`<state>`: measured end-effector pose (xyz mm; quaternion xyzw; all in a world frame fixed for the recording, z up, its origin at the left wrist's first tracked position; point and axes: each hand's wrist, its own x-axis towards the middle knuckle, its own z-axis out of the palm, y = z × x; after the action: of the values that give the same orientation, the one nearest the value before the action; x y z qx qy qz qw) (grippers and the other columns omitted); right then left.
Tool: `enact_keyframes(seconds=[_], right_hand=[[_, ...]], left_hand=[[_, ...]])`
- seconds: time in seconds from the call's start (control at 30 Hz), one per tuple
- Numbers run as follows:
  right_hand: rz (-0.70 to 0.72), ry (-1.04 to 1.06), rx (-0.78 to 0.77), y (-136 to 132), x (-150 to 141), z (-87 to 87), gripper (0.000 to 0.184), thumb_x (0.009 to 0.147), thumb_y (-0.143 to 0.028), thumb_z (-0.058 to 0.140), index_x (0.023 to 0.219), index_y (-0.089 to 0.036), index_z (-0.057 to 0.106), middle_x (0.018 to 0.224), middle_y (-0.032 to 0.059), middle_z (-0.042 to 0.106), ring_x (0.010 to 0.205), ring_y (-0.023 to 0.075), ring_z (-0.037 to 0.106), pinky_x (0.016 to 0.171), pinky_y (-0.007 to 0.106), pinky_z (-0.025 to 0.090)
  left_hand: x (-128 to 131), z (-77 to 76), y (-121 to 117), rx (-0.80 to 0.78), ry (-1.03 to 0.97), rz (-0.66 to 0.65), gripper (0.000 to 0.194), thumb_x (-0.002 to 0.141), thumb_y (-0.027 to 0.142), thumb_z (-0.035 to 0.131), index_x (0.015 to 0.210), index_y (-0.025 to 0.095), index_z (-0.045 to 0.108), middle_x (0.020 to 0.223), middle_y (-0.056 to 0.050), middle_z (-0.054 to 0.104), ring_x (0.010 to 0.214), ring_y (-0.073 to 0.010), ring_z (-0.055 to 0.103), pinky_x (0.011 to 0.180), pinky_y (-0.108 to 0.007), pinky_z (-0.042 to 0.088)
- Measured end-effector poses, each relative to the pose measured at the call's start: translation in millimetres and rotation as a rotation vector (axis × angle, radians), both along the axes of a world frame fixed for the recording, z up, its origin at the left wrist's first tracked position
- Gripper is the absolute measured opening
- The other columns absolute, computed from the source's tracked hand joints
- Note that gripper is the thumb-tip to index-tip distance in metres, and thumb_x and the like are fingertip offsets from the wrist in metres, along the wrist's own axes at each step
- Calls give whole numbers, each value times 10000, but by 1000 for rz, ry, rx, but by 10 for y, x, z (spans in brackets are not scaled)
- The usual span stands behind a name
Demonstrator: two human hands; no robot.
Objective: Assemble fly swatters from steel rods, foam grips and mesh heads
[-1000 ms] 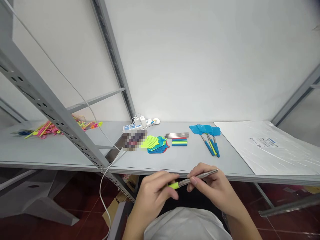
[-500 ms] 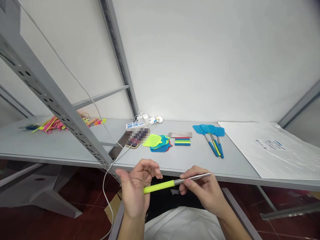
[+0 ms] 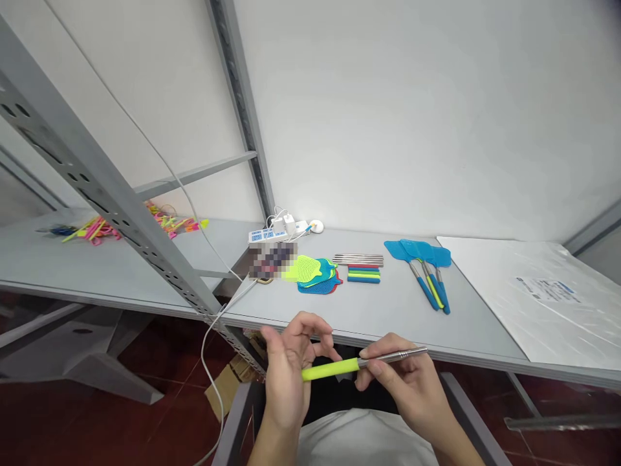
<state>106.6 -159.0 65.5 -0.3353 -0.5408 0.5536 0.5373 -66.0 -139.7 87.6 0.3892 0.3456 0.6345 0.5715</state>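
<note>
Both hands hold one thin rod below the shelf's front edge. My right hand (image 3: 402, 385) pinches the metal rod (image 3: 395, 355) near where it meets a yellow-green foam grip (image 3: 330, 369). My left hand (image 3: 291, 362) curls loosely round the grip's left end, fingers partly closed on it. On the grey shelf (image 3: 388, 310) beyond lie mesh swatter heads (image 3: 315, 275) in yellow, teal, blue and red, a stack of coloured grips (image 3: 363, 274), a row of bare metal rods (image 3: 358, 259), and three assembled blue swatters (image 3: 424, 265).
A power strip (image 3: 279, 233) with plugs and white cables sits at the shelf's back. A blurred object (image 3: 272, 259) lies beside the mesh heads. A clear plastic sheet (image 3: 538, 291) covers the right end. A perforated steel upright (image 3: 111, 188) crosses at left; colourful parts (image 3: 126, 226) lie beyond it.
The yellow-green grip, mostly hidden in my left hand a second ago, now shows along the rod. My left hand opened, then curled again at the grip's left end. The view shifted left.
</note>
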Motion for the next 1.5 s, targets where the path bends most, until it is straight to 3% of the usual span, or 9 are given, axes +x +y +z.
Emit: enact_keyframes(seconds=[0.27, 0.4, 0.5, 0.6, 0.73, 0.93, 1.17, 1.33, 1.5], right_hand=[[225, -229, -164, 563, -330, 75, 230, 886, -386, 666, 992, -182, 669, 750, 16, 696, 730, 176, 671, 686, 311, 531], [255, -558, 40, 1072, -481, 148, 508, 786, -437, 767, 1225, -238, 606, 940, 19, 687, 795, 182, 627, 741, 329, 523], [203, -885, 238, 1560, -591, 153, 595, 809, -501, 727, 1320, -250, 555, 1216, 93, 629, 1061, 258, 603, 907, 405, 491], [75, -1242, 359, 2009, -812, 72, 714, 852, -528, 656, 1436, -181, 438, 1367, 176, 549, 1267, 318, 504, 1013, 451, 423], [79, -1473, 377, 2323, -1197, -93, 1075, 725, -533, 773, 1549, -118, 222, 1424, 270, 491, 1337, 398, 442, 1058, 551, 346], [86, -1510, 381, 2400, -1447, -176, 1022, 755, -380, 767, 1565, -153, 186, 1303, 250, 586, 1214, 415, 536, 1067, 672, 239], [54, -1444, 404, 2431, -1309, -45, 994, 715, -335, 760, 1544, -175, 235, 1342, 200, 547, 1239, 381, 501, 1116, 671, 181], [-20, -1005, 257, 2273, -940, 176, 1006, 724, -425, 767, 1539, -233, 210, 1504, 160, 389, 1362, 305, 404, 1101, 478, 360], [-28, -592, -33, 1934, -579, 152, 1099, 630, -449, 856, 1524, -292, 237, 1445, 140, 473, 1359, 321, 421, 1108, 530, 328]], left_hand=[[-510, -312, 223, -116, 499, -360, 357, 958, 517, 511, 966, 189, 655, 673, 16, 520, 562, -114, 451, 538, -224, 404], [-687, -449, 313, -190, 516, -139, 369, 984, 527, 446, 926, 196, 600, 611, 63, 351, 545, -107, 335, 509, -213, 341], [-758, -556, 415, -267, 449, 69, 357, 975, 541, 460, 1022, 207, 576, 645, 62, 359, 561, -111, 342, 517, -212, 341], [-775, -655, 506, -299, 357, 157, 370, 938, 558, 527, 1032, 205, 584, 645, 55, 406, 553, -111, 362, 518, -216, 354], [-760, -756, 578, -348, 273, 239, 422, 851, 603, 632, 952, 193, 631, 576, 53, 428, 515, -109, 357, 476, -212, 317], [-841, -785, 615, -414, 249, 268, 508, 793, 673, 651, 932, 186, 668, 527, 55, 397, 483, -95, 318, 437, -206, 236], [-840, -699, 628, -434, 200, 367, 462, 767, 633, 710, 908, 195, 663, 526, 54, 399, 470, -98, 325, 402, -206, 211], [-779, -669, 599, -412, 220, 341, 445, 784, 613, 708, 925, 193, 666, 546, 51, 403, 491, -91, 324, 416, -197, 191], [-670, -645, 537, -362, 266, 238, 497, 801, 639, 671, 967, 171, 685, 535, 56, 396, 458, -76, 266, 417, -209, 155]])
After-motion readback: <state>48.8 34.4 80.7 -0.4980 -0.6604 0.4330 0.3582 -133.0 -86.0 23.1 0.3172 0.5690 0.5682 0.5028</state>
